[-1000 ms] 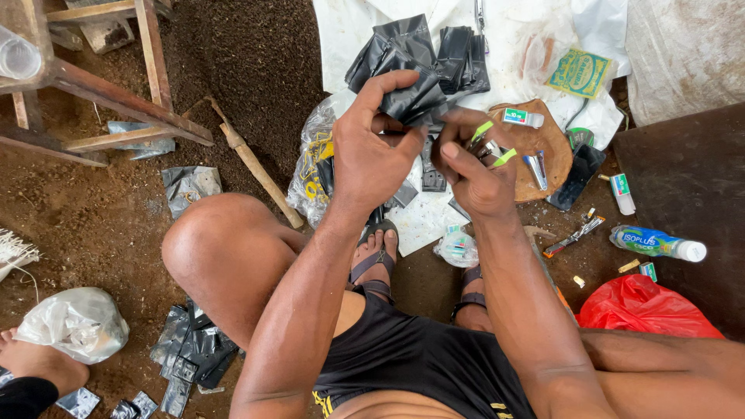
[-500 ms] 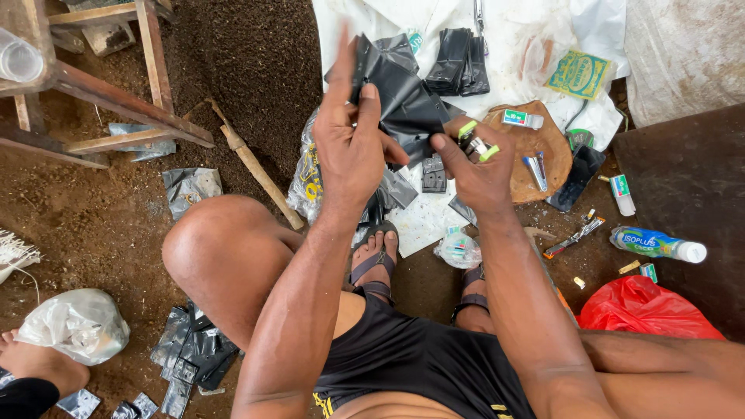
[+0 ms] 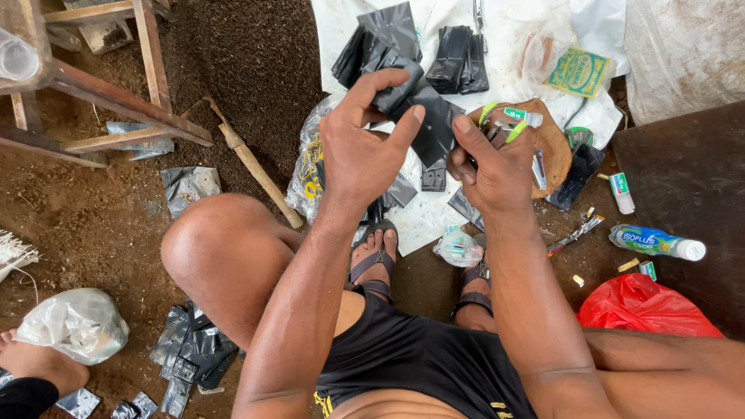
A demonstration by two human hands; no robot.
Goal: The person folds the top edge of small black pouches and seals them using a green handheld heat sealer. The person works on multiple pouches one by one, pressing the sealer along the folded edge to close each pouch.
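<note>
I hold a black plastic bag (image 3: 423, 116) between both hands above a white sheet (image 3: 512, 39) on the ground. My left hand (image 3: 361, 143) pinches the bag's upper left edge with thumb and fingers. My right hand (image 3: 493, 167) grips its right side and also holds a small green-handled tool (image 3: 504, 128). Beyond the hands, more black plastic bags (image 3: 462, 58) lie in a stack on the sheet. A round wooden board (image 3: 555, 143) with small tools sits just right of my right hand.
A wooden frame (image 3: 116, 85) stands at the top left, a wooden stick (image 3: 252, 171) lies on the soil. A plastic bottle (image 3: 656, 242) and a red bag (image 3: 644, 306) lie at the right. A white bag (image 3: 74, 326) and another person's foot (image 3: 39, 368) are at the lower left.
The bag was bunched tight between my hands a second ago; since then it rose and spread out, and my left hand's fingers have curled over its top edge.
</note>
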